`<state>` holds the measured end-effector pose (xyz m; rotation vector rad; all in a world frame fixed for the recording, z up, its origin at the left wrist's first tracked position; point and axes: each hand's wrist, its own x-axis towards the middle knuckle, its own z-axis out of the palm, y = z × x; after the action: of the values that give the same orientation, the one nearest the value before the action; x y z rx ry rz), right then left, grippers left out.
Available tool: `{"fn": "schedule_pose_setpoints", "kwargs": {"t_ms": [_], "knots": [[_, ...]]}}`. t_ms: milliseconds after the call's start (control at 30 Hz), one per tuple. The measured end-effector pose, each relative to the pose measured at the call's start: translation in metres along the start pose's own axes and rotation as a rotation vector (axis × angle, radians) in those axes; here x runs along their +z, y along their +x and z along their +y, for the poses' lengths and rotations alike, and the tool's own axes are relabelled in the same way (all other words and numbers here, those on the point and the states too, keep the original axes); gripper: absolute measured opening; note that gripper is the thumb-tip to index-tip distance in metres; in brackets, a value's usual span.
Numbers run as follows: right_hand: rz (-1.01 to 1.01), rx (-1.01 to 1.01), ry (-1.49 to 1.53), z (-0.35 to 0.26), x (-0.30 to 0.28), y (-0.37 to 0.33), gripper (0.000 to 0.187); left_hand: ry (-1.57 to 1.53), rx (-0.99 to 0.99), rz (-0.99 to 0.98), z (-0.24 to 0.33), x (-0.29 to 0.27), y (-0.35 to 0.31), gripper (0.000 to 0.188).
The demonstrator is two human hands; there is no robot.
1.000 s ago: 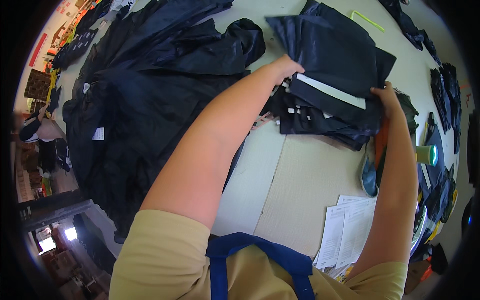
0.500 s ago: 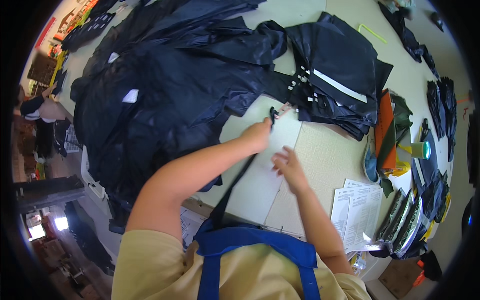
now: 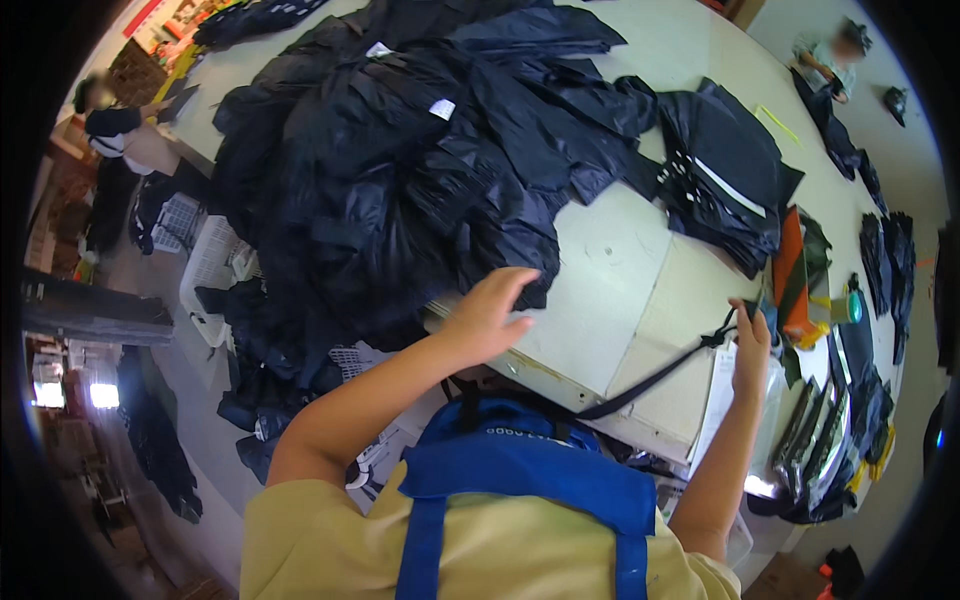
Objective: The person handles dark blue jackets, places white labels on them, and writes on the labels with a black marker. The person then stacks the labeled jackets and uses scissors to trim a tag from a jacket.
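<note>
My left hand [image 3: 490, 315] is stretched out at the front edge of a big heap of black garments [image 3: 370, 190], thumb and fingers apart, holding nothing I can see. To the right, my right hand [image 3: 752, 350] is raised with its fingers bent at the end of a black strap [image 3: 655, 380]. This strap runs from the front of my blue apron [image 3: 530, 475] and has a knot close to the hand. Whatever hangs on its end is mostly hidden by the fingers.
A folded black pile with a white stripe [image 3: 730, 180] lies at the far right of the table [image 3: 600, 260]. Beside it stand an orange box [image 3: 792, 270] and a green-lidded cup [image 3: 850, 307]. A white basket [image 3: 212, 265] is at the left. Other people [image 3: 125, 140] work farther off.
The black strap's end has swung from my left hand at the middle over to my right hand. My left hand has drawn back toward the garments. My view has shifted.
</note>
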<state>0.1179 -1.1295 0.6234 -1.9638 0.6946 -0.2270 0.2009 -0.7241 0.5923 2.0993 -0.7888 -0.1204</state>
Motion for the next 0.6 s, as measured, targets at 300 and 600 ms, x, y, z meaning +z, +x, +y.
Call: {"fn": "schedule_pose_setpoints", "kwargs": {"t_ms": [300, 600], "knots": [[-0.232, -0.097, 0.227, 0.031, 0.097, -0.014, 0.028, -0.312, -0.428, -0.316, -0.020, 0.046, -0.085, 0.050], [-0.138, -0.252, -1.146, 0.058, 0.188, -0.013, 0.041, -0.232, -0.894, -0.228, -0.143, 0.052, -0.260, 0.048]]}}
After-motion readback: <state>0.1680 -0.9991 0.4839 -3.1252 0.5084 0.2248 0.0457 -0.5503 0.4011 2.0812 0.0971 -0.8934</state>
